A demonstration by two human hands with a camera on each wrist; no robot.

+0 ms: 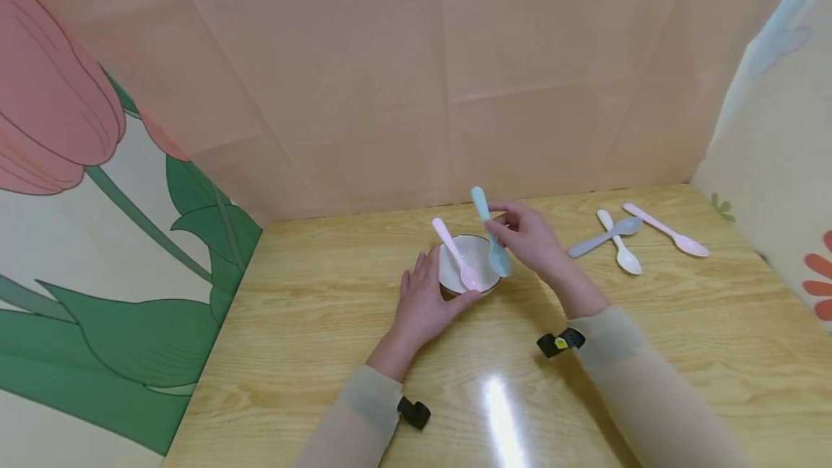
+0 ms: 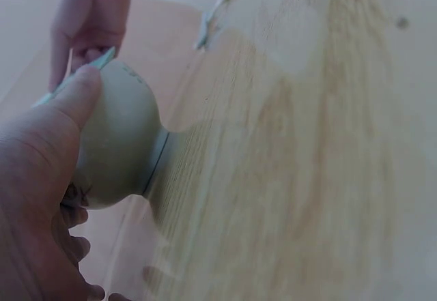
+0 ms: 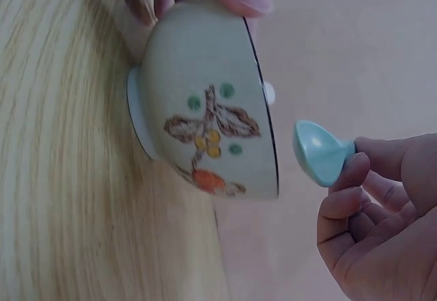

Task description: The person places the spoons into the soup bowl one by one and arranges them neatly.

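A white bowl (image 1: 469, 247) stands upright on the table, with a plant pattern on its outside in the right wrist view. My left hand (image 1: 425, 302) holds it from the left, thumb at the near rim and fingers round the side. Inside leans a pink spoon (image 1: 451, 243), its handle rising past the far rim. Between thumb and fingers, my right hand (image 1: 529, 237) pinches a mint-green spoon (image 1: 481, 202) by its handle. That spoon's bowl end (image 3: 317, 154) points down and hangs just beyond the bowl's rim, apart from it in the right wrist view.
On the wooden table (image 1: 312, 295), right of my right hand, a grey spoon (image 1: 588, 244) crosses a white spoon (image 1: 627, 260). Another pink spoon (image 1: 669, 233) lies beside them. A plain backdrop (image 1: 364, 92) rises at the table's far edge, with printed panels at both sides.
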